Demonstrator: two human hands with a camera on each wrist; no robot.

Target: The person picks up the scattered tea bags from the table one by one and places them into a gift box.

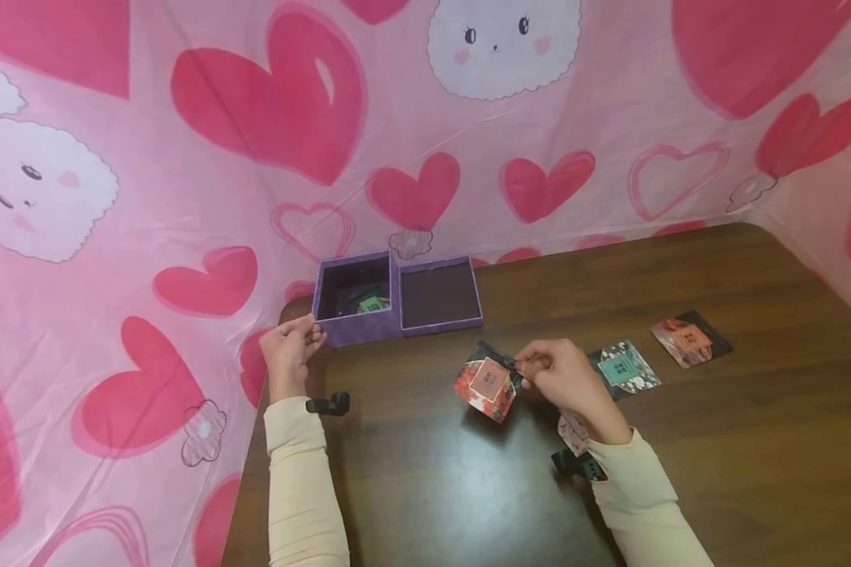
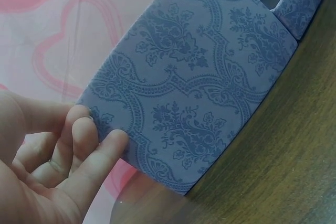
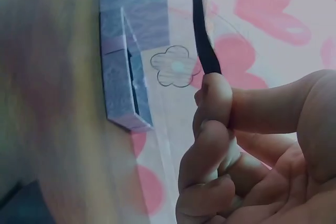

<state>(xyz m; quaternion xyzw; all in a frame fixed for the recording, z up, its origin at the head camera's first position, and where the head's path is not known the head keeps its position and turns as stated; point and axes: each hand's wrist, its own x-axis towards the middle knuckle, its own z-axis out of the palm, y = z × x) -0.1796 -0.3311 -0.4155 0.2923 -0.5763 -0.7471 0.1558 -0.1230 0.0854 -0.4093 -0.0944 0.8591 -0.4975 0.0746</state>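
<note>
One table (image 1: 411, 457) carries your purple box (image 1: 362, 329) and, beside it, the lid (image 1: 441, 296). Your left hand (image 1: 293, 350) pinches the box's corner; your right hand (image 1: 570, 382) pinches a flowered packet (image 1: 473, 388) over the table, its pink label (image 1: 492, 380) bearing writing too small to read.
</note>
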